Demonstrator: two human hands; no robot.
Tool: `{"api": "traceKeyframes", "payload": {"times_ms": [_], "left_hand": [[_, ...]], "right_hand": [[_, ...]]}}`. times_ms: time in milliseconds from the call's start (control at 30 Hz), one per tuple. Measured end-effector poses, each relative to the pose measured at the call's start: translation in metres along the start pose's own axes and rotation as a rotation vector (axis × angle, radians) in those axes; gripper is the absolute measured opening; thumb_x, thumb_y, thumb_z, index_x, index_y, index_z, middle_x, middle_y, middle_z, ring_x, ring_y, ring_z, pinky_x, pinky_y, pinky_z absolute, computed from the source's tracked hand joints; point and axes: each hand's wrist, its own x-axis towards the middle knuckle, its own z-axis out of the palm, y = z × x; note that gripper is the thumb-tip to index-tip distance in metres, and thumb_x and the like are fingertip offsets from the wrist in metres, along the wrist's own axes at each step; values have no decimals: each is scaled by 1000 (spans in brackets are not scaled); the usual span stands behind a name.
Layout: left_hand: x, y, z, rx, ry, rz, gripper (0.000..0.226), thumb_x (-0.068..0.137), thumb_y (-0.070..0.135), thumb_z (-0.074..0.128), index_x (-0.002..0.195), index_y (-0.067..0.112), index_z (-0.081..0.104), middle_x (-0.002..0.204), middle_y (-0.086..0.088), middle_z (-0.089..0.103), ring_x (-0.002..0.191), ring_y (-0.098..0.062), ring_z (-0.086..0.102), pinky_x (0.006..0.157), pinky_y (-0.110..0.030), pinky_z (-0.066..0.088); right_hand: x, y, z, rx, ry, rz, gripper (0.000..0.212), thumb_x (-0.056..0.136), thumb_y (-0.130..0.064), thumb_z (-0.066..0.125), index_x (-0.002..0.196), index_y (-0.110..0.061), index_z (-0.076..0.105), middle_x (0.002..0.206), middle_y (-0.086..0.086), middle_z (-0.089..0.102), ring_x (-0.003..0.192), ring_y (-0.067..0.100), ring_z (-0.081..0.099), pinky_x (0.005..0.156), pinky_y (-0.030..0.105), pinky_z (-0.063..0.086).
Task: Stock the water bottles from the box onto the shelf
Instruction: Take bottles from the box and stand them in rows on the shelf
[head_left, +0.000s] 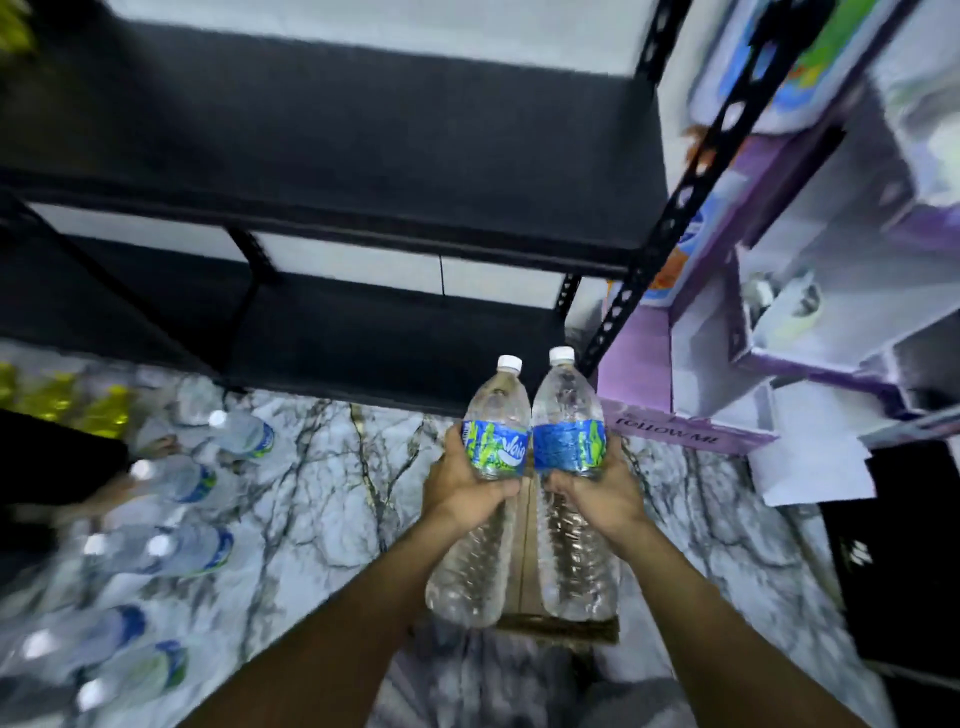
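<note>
Two bare forearms reach forward from the bottom edge, each ending in one of the hands wrapped round a clear water bottle. The left hand (467, 493) grips the left bottle (491, 441) just below its blue and green label, fingers curled round the body. The right hand (605, 493) grips the right bottle (569, 441) the same way. Both bottles are full, have white caps, and point away from the camera towards the shelf, their shoulders touching or nearly so.

Beneath them, a brown cardboard box (561, 626) shows between and under the bottle bases; its inside is hidden.

Ahead stands the black metal shelf (311, 130), with a second black board (363, 338) lower down near the floor. Neither board carries any bottles in the part that shows.

On the marble-patterned floor (337, 493) to the left, more water bottles (239, 434) of the same kind stand in a loose, blurred group, with yellow bottles (62, 400) behind them. To the right of the shelf's upright are purple and white cartons (644, 364).
</note>
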Motion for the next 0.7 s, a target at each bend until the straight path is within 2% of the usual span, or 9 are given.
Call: {"api": "traceKeyframes", "payload": {"times_ms": [100,167,233,333,467,633,700], "left_hand": [[-49,74,-70,-93,69,50,91,59,34,89,133,38,36,106,10,72,97,-18,70,91,-40,57],[-79,117,-117,-133,122,108,93,48,43,83,129,41,37,103,11,73,96,-16,71,92,-40,57],[-104,156,-163,-149,178,162,94,44,47,78,130,38,41,103,10,73,98,-16,70,93,-39,56],[-134,204,-228,-163,252,259,93,46,48,79,131,40,42,104,12,73,99,-16,70,94,-38,56],[-169,251,-307,-206,312,406,80,58,31,86,125,41,43,99,16,73,94,-7,70,93,-37,57],[-206,294,-385,-219,403,560,82,60,32,88,130,36,44,102,15,73,93,-4,69,87,-30,56],[-221,307,-408,-220,448,603,83,62,32,89,131,36,43,103,16,71,93,-1,67,82,-25,52]], "right_hand": [[-48,-106,-21,11,-7,-115,82,59,-26,89,128,-34,45,103,-10,74,96,18,71,95,44,56],[-76,-168,-30,31,-3,-196,86,51,-37,85,127,-41,45,100,-11,76,94,18,73,91,50,58],[-100,-226,-33,58,11,-285,84,52,-42,84,125,-47,45,98,-14,76,95,19,74,91,51,58],[-143,-311,-31,80,61,-429,85,55,-35,84,132,-38,46,93,-17,74,88,8,70,90,38,56],[-192,-403,-23,95,106,-588,79,68,-22,87,135,-32,46,96,-19,71,87,-4,65,83,28,51],[-239,-487,-12,138,112,-750,81,71,-19,86,138,-33,42,100,-18,71,92,0,67,87,31,54],[-252,-511,-8,156,109,-806,79,70,-20,86,134,-37,43,100,-16,72,92,4,70,90,39,57]]}}
